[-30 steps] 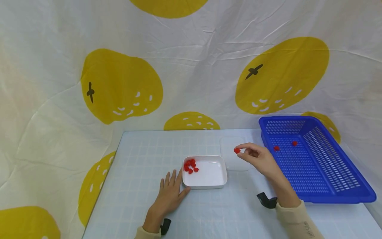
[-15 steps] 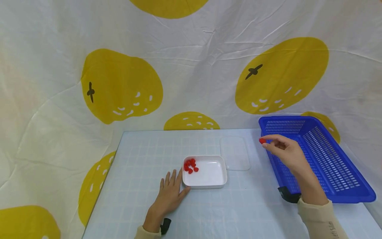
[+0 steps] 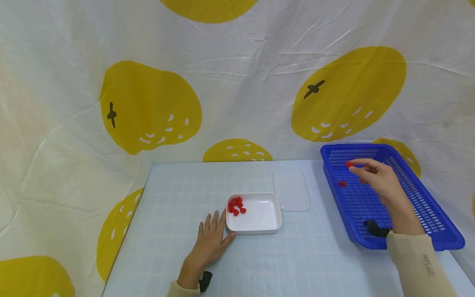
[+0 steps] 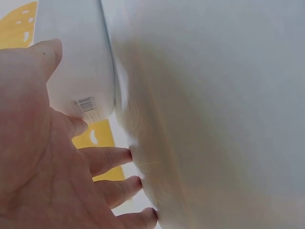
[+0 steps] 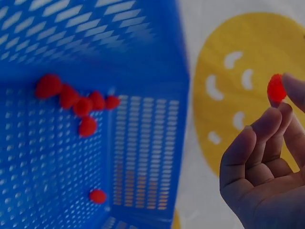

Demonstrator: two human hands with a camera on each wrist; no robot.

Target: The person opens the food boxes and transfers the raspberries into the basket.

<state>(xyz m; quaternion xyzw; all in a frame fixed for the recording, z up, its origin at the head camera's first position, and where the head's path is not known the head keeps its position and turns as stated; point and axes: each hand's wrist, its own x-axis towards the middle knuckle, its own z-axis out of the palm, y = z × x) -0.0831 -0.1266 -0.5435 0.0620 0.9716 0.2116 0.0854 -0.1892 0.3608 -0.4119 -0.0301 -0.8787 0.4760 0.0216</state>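
Observation:
My right hand (image 3: pixel 386 181) is raised over the blue plastic basket (image 3: pixel 340 206), pinching a red raspberry (image 5: pixel 276 88) between thumb and fingertip. Beneath it, several more raspberries (image 5: pixel 82 106) lie in the basket, mostly bunched near one wall, as the right wrist view shows; the hand hides most of them from the head view. On the table, my left hand (image 3: pixel 210 243) lies with fingers spread, its thumb and index finger against the left side of a shallow white tray (image 3: pixel 259 222). Red raspberries (image 3: pixel 236 205) are gathered at the tray's left end.
A clear flat lid (image 3: pixel 291 190) lies on the pale checked table (image 3: pixel 178 185) between tray and basket. Behind the table hangs a white cloth (image 3: pixel 241 95) printed with yellow fruit. The basket stands at the table's right side.
With the raspberry still pinched, my right hand has moved rightward from above the clear lid to over the blue basket. My left hand and the tray have stayed put.

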